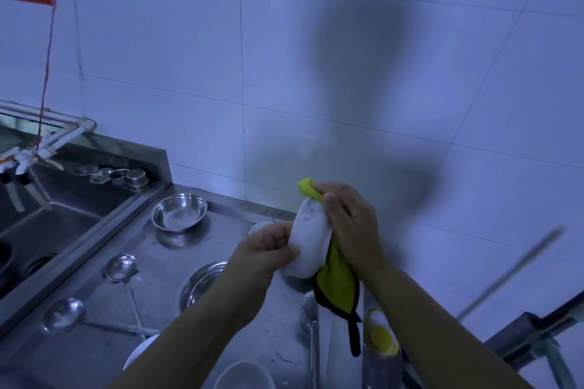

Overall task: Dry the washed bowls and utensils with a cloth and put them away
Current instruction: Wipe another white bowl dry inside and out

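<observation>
My left hand (267, 246) grips the rim of a white bowl (308, 238), held on edge above the steel counter (151, 249). My right hand (350, 221) presses a yellow-green cloth (336, 284) with black trim against the bowl's far side; the cloth hangs down below it. On the counter lie a steel bowl (178, 211) at the back, a second steel bowl (202, 284) partly hidden by my left arm, and two steel ladles (121, 267) (64, 314). Two more white bowls (243, 374) (139, 354) stand at the near edge.
A steel sink (47, 221) with taps lies to the left, with small metal strainers (136, 178) on its back ledge. White tiled wall (316, 73) rises behind. A bottle with a yellow label (380, 336) stands at the counter's right end, beside a metal frame (537, 331).
</observation>
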### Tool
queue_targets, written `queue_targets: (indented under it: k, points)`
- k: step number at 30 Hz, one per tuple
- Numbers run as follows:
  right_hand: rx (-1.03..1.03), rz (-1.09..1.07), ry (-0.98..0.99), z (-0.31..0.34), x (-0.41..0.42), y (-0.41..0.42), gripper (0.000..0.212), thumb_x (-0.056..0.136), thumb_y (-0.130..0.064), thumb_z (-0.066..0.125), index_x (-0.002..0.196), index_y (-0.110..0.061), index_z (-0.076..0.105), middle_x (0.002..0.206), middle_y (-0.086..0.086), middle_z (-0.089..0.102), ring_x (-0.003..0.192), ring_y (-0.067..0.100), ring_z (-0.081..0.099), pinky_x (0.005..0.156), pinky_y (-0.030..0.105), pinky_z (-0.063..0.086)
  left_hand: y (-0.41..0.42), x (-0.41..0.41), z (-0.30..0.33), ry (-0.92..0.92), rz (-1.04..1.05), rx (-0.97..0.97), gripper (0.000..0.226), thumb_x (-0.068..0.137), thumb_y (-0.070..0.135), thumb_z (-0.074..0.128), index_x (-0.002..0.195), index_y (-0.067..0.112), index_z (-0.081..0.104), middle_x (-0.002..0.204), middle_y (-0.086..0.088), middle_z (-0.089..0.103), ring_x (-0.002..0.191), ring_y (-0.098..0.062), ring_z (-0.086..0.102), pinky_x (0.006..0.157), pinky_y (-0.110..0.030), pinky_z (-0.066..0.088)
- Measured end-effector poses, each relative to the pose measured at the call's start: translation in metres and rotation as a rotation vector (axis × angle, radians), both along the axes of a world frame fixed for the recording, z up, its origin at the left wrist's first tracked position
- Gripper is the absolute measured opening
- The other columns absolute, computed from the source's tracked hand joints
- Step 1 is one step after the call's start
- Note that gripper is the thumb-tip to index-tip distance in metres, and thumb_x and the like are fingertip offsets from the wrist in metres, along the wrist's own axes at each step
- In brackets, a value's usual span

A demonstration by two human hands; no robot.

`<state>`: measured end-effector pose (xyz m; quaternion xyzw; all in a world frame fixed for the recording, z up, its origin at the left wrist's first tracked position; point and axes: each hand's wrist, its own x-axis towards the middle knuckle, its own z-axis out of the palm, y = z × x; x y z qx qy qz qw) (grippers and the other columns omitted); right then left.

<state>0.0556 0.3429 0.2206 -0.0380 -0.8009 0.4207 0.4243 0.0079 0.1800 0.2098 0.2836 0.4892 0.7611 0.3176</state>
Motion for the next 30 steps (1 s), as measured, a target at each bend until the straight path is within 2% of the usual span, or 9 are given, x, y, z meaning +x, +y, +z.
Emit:
queue_targets:
  k: [2,6,9,12,14,17,21,26,30]
  points:
    - [-0.186,0.028,-0.074,0.001,-0.002,0.007,0.02,0.098,-0.024,0.05,0.101,-0.025,0.069,0.105,-0.011,0.07,0.099,0.004,0.063,0.083,0.02,0.046,0.0,-0.005,0.003,-0.041,-0.009,0.035,0.033,0.077,0.002,0.058,0.109,0.002,0.066,0.105,-0.016,0.07,0.095,-0.023,0.067,0.074,-0.024,0.053]
    - [-0.179,-0.052,-0.109,-0.004,0.002,0.006,0.022,0.097,-0.015,0.053,0.113,-0.019,0.068,0.111,-0.013,0.067,0.101,-0.002,0.06,0.085,0.011,0.044,0.0,-0.012,0.001,-0.242,0.047,0.105,0.034,0.075,0.003,0.054,0.108,0.001,0.063,0.1,-0.013,0.071,0.087,-0.019,0.068,0.07,-0.025,0.056]
    - [-0.048,-0.217,-0.013,-0.003,0.009,0.0,0.033,0.09,-0.025,0.058,0.122,-0.016,0.062,0.114,-0.017,0.059,0.103,-0.004,0.054,0.091,0.005,0.037,-0.002,-0.017,-0.001,-0.317,0.082,0.16,0.039,0.076,0.002,0.05,0.113,0.0,0.061,0.103,-0.013,0.071,0.088,-0.018,0.068,0.075,-0.028,0.057]
    - [0.309,-0.239,0.086,0.0,0.013,-0.015,0.034,0.09,-0.024,0.057,0.118,-0.007,0.065,0.113,-0.004,0.062,0.102,0.011,0.051,0.094,0.014,0.037,0.0,-0.018,-0.001,-0.36,0.086,0.187,0.039,0.076,0.002,0.049,0.113,-0.002,0.059,0.099,-0.014,0.071,0.086,-0.018,0.068,0.076,-0.027,0.056]
    - [0.449,-0.188,0.117,-0.006,0.014,-0.026,0.029,0.091,-0.019,0.056,0.114,-0.004,0.068,0.112,0.003,0.066,0.097,0.018,0.052,0.092,0.02,0.039,0.001,-0.019,0.0,-0.395,0.081,0.216,0.038,0.076,0.004,0.048,0.111,-0.002,0.059,0.095,-0.014,0.072,0.083,-0.018,0.07,0.073,-0.026,0.058]
    - [0.46,-0.076,0.14,-0.013,0.021,-0.027,0.026,0.093,-0.017,0.055,0.112,-0.006,0.069,0.111,0.001,0.066,0.095,0.017,0.053,0.088,0.023,0.043,-0.003,-0.023,0.003,-0.388,0.098,0.222,0.031,0.076,0.006,0.047,0.101,0.002,0.064,0.088,-0.011,0.073,0.077,-0.016,0.07,0.067,-0.024,0.058]
    - [0.611,-0.056,0.096,-0.019,0.03,-0.006,0.023,0.095,-0.016,0.054,0.105,-0.006,0.072,0.105,0.002,0.069,0.085,0.024,0.055,0.076,0.036,0.048,-0.01,-0.028,0.005,-0.355,0.113,0.177,0.029,0.073,0.004,0.048,0.081,0.006,0.075,0.08,-0.007,0.072,0.07,-0.012,0.067,0.064,-0.021,0.054]
    - [0.606,-0.193,0.098,-0.009,0.021,-0.006,0.021,0.093,-0.013,0.057,0.103,-0.002,0.072,0.101,0.009,0.07,0.083,0.028,0.056,0.079,0.033,0.047,-0.011,-0.025,0.009,-0.321,0.046,0.125,0.028,0.08,-0.001,0.045,0.103,0.0,0.062,0.087,-0.009,0.073,0.078,-0.016,0.07,0.069,-0.025,0.058]
    - [0.577,-0.106,0.097,-0.001,0.017,-0.021,0.019,0.088,-0.011,0.061,0.1,0.0,0.073,0.099,0.01,0.07,0.082,0.026,0.055,0.08,0.025,0.044,-0.014,-0.025,0.009,-0.304,0.104,0.104,0.027,0.09,-0.006,0.037,0.102,0.003,0.06,0.086,-0.006,0.072,0.08,-0.015,0.068,0.075,-0.025,0.057]
